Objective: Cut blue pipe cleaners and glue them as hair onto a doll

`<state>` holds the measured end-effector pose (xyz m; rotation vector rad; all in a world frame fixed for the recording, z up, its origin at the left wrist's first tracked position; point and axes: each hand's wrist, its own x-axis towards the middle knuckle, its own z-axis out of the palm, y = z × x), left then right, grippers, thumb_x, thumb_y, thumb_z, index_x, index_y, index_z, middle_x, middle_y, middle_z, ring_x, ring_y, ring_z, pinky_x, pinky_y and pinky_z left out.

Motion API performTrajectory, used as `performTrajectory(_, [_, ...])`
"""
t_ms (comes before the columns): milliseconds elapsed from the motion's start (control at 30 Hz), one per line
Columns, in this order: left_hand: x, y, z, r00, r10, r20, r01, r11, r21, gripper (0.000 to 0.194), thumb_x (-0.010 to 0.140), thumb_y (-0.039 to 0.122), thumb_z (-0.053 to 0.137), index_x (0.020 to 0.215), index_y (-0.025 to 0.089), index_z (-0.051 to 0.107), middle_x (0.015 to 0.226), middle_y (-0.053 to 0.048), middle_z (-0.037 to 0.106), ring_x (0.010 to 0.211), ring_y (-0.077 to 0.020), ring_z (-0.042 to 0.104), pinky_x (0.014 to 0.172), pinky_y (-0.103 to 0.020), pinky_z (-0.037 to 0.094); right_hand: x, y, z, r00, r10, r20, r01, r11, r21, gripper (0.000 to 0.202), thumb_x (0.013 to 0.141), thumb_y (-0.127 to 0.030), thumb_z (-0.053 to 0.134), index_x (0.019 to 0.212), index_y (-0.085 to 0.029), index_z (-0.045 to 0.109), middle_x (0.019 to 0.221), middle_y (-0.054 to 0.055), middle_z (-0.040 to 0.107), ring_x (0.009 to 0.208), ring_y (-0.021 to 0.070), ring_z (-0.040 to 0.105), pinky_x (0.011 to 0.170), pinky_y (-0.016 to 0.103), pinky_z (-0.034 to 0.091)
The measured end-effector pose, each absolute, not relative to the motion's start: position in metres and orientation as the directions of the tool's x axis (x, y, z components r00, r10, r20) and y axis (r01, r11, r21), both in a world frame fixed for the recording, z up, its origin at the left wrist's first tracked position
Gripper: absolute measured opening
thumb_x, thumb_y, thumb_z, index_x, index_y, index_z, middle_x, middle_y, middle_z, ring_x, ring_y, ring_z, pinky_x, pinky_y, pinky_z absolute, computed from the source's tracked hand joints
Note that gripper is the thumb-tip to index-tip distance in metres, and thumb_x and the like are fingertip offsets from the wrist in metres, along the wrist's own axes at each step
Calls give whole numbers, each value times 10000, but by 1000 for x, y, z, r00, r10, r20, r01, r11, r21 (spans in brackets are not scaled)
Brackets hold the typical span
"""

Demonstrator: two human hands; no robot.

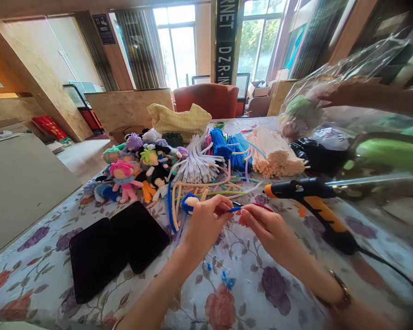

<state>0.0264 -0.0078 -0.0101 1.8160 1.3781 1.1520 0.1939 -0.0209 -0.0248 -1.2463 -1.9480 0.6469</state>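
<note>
A short blue pipe-cleaner strip stretches between my two hands above the table's middle. My left hand pinches its left end. The fingertips of my right hand are closed on its right end. Just left of my left hand is a small doll head with a blue rim around a cream face, partly hidden by that hand. Behind the hands lie loose cream, blue and purple strips. Something red with a dark part lies behind my right hand. Small blue fluff bits are scattered nearer to me.
Two black tablets lie at left, with a pile of yarn dolls behind. Bundles of white, blue and cream strips stand at the back. A glue gun with its cord is at right. Another person's arm reaches into a clear bag.
</note>
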Motion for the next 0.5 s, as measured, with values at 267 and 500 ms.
performTrajectory(267, [31, -8, -12, 192, 880, 433, 474, -470, 745, 156, 751, 73, 694, 824, 209, 674, 768, 8, 720, 705, -134, 666, 716, -253, 524, 195, -19, -26, -209, 937, 282, 468, 349, -812, 263, 946, -350, 453, 789, -203, 603, 671, -6, 606, 606, 145, 553, 537, 239, 414])
performTrajectory(500, [24, -5, -16, 170, 975, 140, 82, -155, 984, 309, 618, 251, 819, 874, 181, 660, 832, -18, 696, 697, -136, 629, 690, -284, 530, 198, -17, -16, -182, 972, 149, 120, 172, -978, 246, 873, -404, 571, 743, -206, 636, 678, 5, 606, 634, 148, 556, 566, 240, 442])
